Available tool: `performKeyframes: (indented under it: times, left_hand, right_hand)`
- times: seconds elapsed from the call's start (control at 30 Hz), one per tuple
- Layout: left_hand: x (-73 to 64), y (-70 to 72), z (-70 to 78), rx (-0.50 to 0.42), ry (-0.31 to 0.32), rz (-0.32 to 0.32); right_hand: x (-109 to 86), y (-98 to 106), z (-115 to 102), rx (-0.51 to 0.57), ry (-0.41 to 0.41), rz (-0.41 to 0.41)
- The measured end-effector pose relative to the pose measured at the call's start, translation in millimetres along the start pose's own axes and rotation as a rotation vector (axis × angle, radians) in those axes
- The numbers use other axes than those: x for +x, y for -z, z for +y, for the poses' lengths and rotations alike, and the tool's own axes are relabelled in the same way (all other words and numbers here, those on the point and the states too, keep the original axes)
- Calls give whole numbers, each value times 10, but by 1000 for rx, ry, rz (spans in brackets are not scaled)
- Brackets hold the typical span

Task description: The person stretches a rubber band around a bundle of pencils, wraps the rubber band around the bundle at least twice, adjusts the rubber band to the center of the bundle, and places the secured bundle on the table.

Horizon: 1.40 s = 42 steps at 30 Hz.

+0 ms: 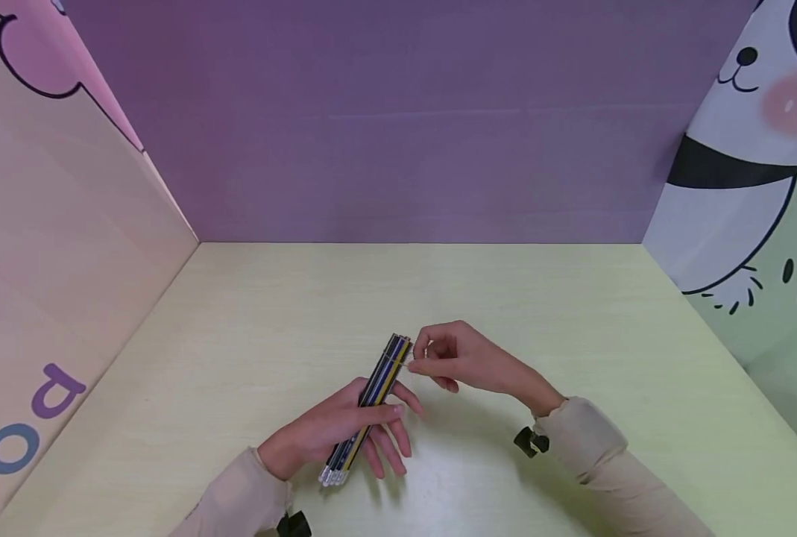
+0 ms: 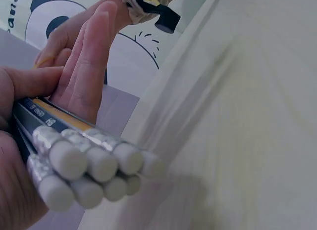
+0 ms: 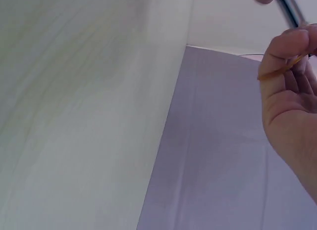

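A bundle of pencils point(image 1: 379, 384) lies slanted across my left hand point(image 1: 334, 426), which holds it with the thumb over the top and the fingers beneath. Dark and yellow barrels show, and in the left wrist view several white erasers point(image 2: 69, 161) in silver ferrules point toward the camera. My right hand point(image 1: 461, 359) is at the far end of the bundle, pinching a thin yellowish rubber band point(image 3: 277, 73). In the head view the band stretches from the pencils to the right fingertips. In the right wrist view it loops over a finger.
Both hands are above a pale wooden table point(image 1: 250, 321). A purple panel point(image 1: 398, 149) stands at the back. A pink panel point(image 1: 69, 239) with letters is on the left, and a panda-printed panel point(image 1: 727, 224) on the right.
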State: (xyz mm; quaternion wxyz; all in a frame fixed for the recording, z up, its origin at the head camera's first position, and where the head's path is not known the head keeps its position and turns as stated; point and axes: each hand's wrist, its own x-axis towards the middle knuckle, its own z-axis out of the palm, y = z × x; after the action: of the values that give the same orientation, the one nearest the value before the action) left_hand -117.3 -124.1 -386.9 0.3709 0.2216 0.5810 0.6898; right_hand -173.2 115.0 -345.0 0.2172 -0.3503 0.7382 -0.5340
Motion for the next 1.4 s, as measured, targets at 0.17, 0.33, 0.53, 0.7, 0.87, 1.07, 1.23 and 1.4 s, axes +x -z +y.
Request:
performKeyframes:
  times: [0.17, 0.33, 0.53, 0.7, 0.87, 1.07, 1.23, 1.4]
  left_hand:
    - [-25, 139, 55, 5, -21, 129]
    - [-83, 236, 112, 32, -48, 183]
    - [-109, 152, 109, 24, -50, 64]
    - [-126, 122, 118, 23, -62, 17]
    - [-141, 157, 135, 27, -60, 53]
    - [-144, 198, 126, 28, -66, 69]
    - [-124, 208, 101, 24, -54, 95]
    - [-87, 192, 87, 45, -37, 104]
  right_hand:
    - [-29, -82, -112, 66, 87, 91]
    - [-50, -210, -212, 97, 200, 98]
    - [-42, -299, -245, 42, 209, 100]
    - [-14, -269, -180, -1, 162, 115]
    - [19, -197, -98, -11, 91, 146]
    - [67, -121, -28, -20, -17, 286]
    - [93, -110, 29, -29, -118, 340]
    - [85, -107, 50, -60, -143, 403]
